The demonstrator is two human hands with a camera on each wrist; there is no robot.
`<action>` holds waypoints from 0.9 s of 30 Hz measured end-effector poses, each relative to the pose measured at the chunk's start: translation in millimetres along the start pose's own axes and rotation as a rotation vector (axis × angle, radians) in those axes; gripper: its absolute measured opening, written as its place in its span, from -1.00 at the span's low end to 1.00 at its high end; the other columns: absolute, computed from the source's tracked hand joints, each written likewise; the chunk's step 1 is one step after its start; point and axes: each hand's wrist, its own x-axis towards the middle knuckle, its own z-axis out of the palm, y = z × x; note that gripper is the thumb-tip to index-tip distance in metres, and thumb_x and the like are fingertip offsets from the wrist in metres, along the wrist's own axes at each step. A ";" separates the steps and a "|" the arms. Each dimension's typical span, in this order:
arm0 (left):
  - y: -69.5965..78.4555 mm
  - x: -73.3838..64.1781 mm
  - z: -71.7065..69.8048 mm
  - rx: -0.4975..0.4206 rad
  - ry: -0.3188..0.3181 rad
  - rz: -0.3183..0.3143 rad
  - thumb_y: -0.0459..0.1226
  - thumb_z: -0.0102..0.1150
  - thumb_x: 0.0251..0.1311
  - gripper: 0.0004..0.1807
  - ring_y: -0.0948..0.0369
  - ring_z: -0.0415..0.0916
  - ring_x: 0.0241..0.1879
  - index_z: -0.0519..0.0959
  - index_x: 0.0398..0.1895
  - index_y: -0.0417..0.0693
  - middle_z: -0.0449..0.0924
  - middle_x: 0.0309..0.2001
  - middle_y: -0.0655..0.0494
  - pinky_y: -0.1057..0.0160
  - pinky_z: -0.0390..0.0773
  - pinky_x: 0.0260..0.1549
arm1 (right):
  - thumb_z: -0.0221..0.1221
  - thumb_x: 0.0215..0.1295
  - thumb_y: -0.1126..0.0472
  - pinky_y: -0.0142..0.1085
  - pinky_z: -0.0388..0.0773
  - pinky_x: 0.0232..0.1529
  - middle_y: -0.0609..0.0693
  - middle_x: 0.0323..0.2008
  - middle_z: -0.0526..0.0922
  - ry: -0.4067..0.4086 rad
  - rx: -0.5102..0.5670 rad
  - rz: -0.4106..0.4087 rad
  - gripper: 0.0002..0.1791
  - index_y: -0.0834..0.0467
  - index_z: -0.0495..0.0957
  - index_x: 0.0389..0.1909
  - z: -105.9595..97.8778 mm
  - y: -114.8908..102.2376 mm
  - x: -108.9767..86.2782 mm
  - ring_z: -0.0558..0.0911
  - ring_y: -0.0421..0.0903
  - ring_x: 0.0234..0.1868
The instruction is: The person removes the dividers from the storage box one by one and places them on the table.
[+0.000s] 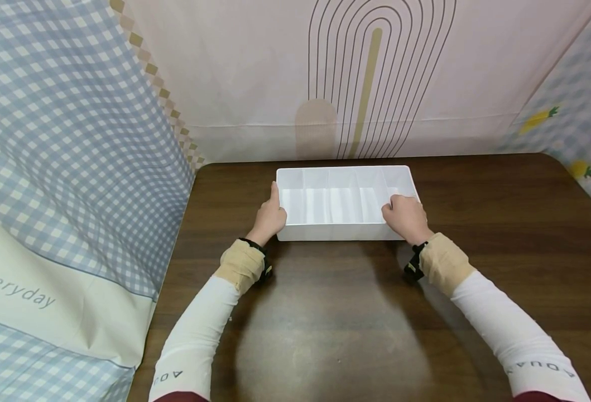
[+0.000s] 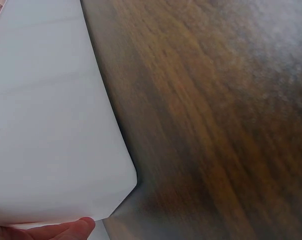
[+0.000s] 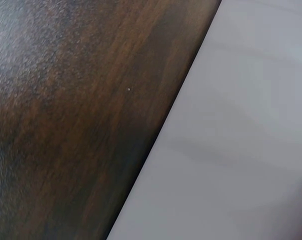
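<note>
A white divided organizer tray [image 1: 337,232] with several compartments in a row lies near the table's far edge. At its left end my left hand [image 1: 270,216] grips the side near the front corner, index finger pointing forward along the wall. Fingertips [image 2: 83,226] of that hand show by the tray's corner in the left wrist view. My right hand [image 1: 407,216] holds the right end, its fingers curled over the rim near the front corner. In the right wrist view the tray's smooth front wall [image 3: 231,130] fills the right side, and most of the hand is out of frame.
The dark wooden table [image 1: 325,312] extends around the tray. Behind it hangs a pale cloth [image 1: 245,84] with arch lines. A blue checked cloth [image 1: 74,111] hangs along the left, and another checked cloth [image 1: 571,117] with yellow fruit is at the right.
</note>
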 end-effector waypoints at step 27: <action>1.3 -0.6 -0.6 0.004 0.003 -0.001 -0.43 -0.40 0.13 -0.26 0.26 0.04 -0.79 -0.37 0.38 -0.09 0.19 -0.70 0.09 0.36 0.13 -0.80 | -0.14 0.07 0.24 -0.33 0.10 -0.81 -0.07 -0.83 0.15 0.045 0.012 -0.018 -0.66 0.11 0.11 -0.85 -8.0 -1.2 1.9 0.18 -0.13 -0.78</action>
